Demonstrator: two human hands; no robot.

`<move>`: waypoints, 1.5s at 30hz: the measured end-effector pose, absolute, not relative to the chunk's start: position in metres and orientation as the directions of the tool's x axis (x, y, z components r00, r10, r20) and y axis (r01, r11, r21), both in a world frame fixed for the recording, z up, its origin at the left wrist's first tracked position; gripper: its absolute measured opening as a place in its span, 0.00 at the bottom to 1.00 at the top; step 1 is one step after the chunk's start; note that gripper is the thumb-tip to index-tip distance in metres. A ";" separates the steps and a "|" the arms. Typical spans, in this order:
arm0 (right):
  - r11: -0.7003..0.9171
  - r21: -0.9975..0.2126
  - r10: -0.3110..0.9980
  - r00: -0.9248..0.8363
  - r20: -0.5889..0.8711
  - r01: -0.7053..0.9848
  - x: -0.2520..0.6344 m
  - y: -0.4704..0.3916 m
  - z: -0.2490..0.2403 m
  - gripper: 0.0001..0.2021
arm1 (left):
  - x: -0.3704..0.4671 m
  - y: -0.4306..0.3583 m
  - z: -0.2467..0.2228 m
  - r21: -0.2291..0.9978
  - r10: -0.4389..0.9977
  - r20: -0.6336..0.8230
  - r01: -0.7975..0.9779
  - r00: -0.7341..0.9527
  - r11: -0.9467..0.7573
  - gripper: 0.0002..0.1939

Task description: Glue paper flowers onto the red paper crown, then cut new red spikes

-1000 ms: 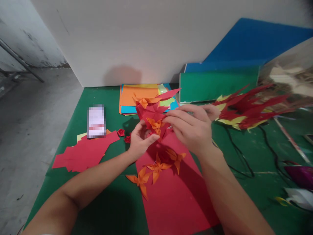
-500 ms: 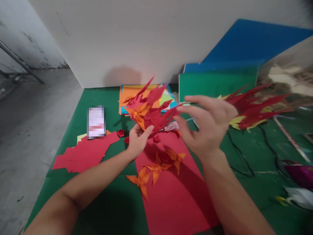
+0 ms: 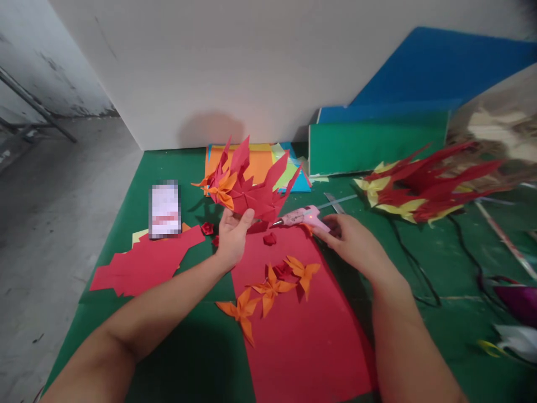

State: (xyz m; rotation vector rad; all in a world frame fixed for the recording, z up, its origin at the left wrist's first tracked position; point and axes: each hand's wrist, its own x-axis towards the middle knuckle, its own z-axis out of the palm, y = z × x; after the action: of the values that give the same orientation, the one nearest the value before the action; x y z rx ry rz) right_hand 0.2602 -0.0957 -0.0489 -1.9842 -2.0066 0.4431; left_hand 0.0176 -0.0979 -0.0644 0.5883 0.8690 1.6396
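Note:
My left hand (image 3: 234, 235) pinches the lower edge of a red paper crown (image 3: 251, 196), its long points turned upward. Orange folded-paper flowers (image 3: 224, 189) sit on the crown's left part. At the handle of a pink glue gun (image 3: 300, 216) is my right hand (image 3: 350, 240), fingers closed round it and partly hidden. The gun's nozzle points left, just below the crown. On the red sheet (image 3: 306, 347) under my hands lie several loose orange paper flowers (image 3: 271, 286) and a small red paper rose (image 3: 269, 239). Another red rose (image 3: 207, 228) rests left of the sheet.
Cut red paper (image 3: 146, 263) and a blurred-out phone (image 3: 165, 210) lie on the left. Coloured sheets (image 3: 260, 162) are stacked behind the crown. A second red crown with yellow flowers (image 3: 423, 187), a black cable (image 3: 409, 260) and a green board (image 3: 377, 145) occupy the right side.
My right hand has left the crown's points and come down to the glue gun's handle. In my left hand, the crown has turned and shifted slightly left.

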 end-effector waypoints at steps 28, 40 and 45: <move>0.011 -0.416 0.892 0.179 0.415 0.909 0.251 -0.105 -0.024 0.25 | 0.023 -0.100 -0.057 0.850 0.947 -0.077 -0.517 -0.312 -0.102 0.23; 0.081 -0.298 0.840 0.096 0.534 0.951 0.216 -0.119 -0.016 0.19 | 0.025 -0.107 -0.056 0.899 0.977 0.047 -0.418 -0.206 -0.131 0.21; 0.113 -0.264 0.861 0.038 0.507 0.958 0.216 -0.120 -0.018 0.18 | 0.025 -0.109 -0.055 0.913 0.985 0.039 -0.394 -0.165 -0.102 0.21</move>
State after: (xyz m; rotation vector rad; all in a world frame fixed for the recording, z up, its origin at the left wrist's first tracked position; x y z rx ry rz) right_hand 0.2160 -0.1202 -0.0176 -1.7648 -1.8387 -0.2247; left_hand 0.0254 -0.1095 -0.0554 0.8693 0.9667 1.5419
